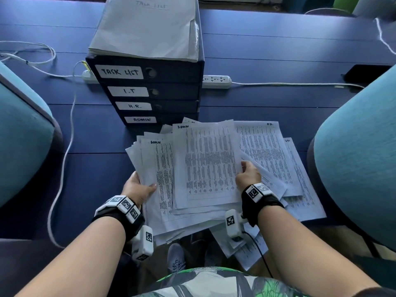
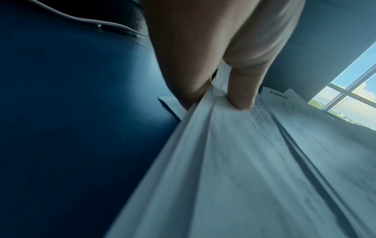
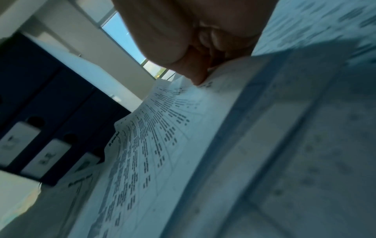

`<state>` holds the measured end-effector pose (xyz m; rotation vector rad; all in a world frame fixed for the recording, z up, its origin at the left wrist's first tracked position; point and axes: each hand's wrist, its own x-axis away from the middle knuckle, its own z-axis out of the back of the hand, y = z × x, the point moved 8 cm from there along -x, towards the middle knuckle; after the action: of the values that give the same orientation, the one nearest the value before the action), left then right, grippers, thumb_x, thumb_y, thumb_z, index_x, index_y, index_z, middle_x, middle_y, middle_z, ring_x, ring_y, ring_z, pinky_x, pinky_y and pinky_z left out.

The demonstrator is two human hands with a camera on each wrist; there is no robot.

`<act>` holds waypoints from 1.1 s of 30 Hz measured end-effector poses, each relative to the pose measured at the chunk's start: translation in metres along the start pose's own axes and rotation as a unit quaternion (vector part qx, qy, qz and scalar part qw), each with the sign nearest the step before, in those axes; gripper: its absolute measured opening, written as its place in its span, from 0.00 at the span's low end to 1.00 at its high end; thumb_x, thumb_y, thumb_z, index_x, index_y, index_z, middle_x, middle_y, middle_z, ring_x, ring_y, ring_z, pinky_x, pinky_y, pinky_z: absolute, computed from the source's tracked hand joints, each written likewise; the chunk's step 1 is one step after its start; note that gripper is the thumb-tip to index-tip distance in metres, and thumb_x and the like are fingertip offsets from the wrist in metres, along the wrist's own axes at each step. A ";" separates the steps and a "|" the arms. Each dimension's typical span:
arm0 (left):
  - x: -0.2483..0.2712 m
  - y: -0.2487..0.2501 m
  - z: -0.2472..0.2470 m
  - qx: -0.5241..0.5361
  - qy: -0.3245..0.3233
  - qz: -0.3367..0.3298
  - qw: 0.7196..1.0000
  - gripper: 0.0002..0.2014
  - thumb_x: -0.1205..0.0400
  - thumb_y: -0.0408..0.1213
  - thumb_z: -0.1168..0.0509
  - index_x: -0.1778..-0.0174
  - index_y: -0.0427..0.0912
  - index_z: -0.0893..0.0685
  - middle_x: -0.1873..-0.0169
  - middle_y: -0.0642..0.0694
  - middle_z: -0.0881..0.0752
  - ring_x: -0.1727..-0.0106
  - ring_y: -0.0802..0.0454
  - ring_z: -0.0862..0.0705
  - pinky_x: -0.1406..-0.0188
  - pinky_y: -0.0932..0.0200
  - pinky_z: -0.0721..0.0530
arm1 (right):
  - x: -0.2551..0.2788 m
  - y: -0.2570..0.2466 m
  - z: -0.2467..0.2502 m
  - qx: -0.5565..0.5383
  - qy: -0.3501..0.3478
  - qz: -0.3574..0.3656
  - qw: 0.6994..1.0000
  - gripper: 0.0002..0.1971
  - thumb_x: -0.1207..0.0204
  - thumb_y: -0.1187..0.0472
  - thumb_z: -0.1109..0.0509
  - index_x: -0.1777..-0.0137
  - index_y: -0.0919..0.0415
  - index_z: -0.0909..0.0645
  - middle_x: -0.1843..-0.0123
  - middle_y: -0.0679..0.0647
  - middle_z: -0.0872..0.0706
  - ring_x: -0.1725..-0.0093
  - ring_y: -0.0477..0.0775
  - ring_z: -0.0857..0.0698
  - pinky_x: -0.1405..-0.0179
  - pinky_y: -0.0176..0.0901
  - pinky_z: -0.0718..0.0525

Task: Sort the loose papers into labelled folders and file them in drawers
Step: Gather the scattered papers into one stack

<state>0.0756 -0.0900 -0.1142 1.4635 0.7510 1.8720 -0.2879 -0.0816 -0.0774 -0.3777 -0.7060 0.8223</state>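
Note:
A loose heap of printed sheets (image 1: 205,163) lies on the blue table, some marked ADMIN and H.R. at the top. My left hand (image 1: 139,187) grips the left edge of a bundle of these papers (image 2: 234,145), thumb on top, fingers beneath. My right hand (image 1: 248,173) pinches the right edge of the top sheets (image 3: 162,136) with curled fingers. Behind the heap stands a dark blue drawer unit (image 1: 150,91) labelled TASK LIST, I.T, H.R. and ADMIN, all drawers closed. A grey folder (image 1: 147,26) marked TASK LIST lies on its top.
A white power strip (image 1: 216,81) and cables (image 1: 62,168) run across the table (image 1: 278,61) behind and left of the drawers. Teal chairs (image 1: 360,157) flank me on both sides. More sheets (image 1: 248,251) hang over the table's near edge.

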 end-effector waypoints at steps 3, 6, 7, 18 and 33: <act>0.001 0.005 -0.001 0.036 0.003 -0.014 0.999 0.15 0.20 0.30 0.29 0.41 0.46 0.22 0.43 0.41 0.13 0.43 0.42 0.14 0.33 0.40 0.19 | 0.004 -0.015 -0.014 0.043 -0.017 0.053 0.998 0.28 0.26 0.76 0.39 0.27 0.58 0.25 0.34 0.55 0.18 0.39 0.55 0.18 0.40 0.41 0.21; 0.003 0.007 -0.004 0.074 -0.004 -0.013 0.997 0.12 0.17 0.39 0.32 0.39 0.47 0.23 0.39 0.44 0.14 0.36 0.44 0.16 0.28 0.40 0.24 | 0.014 -0.032 -0.026 0.090 -0.030 0.108 0.990 0.31 0.25 0.76 0.41 0.22 0.57 0.31 0.33 0.54 0.23 0.47 0.50 0.23 0.48 0.36 0.25; 0.003 0.008 -0.004 0.082 -0.007 -0.014 0.996 0.12 0.17 0.38 0.32 0.38 0.47 0.23 0.39 0.45 0.14 0.36 0.44 0.16 0.28 0.41 0.24 | 0.017 -0.036 -0.031 0.095 -0.042 0.121 0.987 0.32 0.25 0.77 0.41 0.21 0.56 0.32 0.33 0.54 0.25 0.48 0.49 0.24 0.50 0.36 0.26; 0.017 0.019 0.003 0.065 0.015 -0.030 0.997 0.19 0.25 0.21 0.28 0.44 0.44 0.20 0.53 0.45 0.13 0.51 0.46 0.14 0.42 0.47 0.17 | 0.012 -0.047 -0.041 0.175 -0.055 0.179 0.967 0.30 0.21 0.67 0.37 0.20 0.47 0.36 0.28 0.52 0.30 0.30 0.55 0.33 0.30 0.54 0.27; 0.012 0.011 -0.031 0.058 -0.042 0.006 0.997 0.18 0.25 0.23 0.27 0.42 0.40 0.21 0.44 0.35 0.13 0.43 0.37 0.14 0.36 0.36 0.19 | -0.022 0.027 0.027 0.312 -0.023 0.014 0.950 0.38 0.27 0.48 0.26 0.22 0.52 0.42 0.32 0.61 0.28 0.30 0.64 0.28 0.29 0.62 0.32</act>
<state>0.0417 -0.0894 -0.1059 1.6122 0.8242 1.7891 -0.3318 -0.0799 -0.0824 0.2038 -0.4503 1.0351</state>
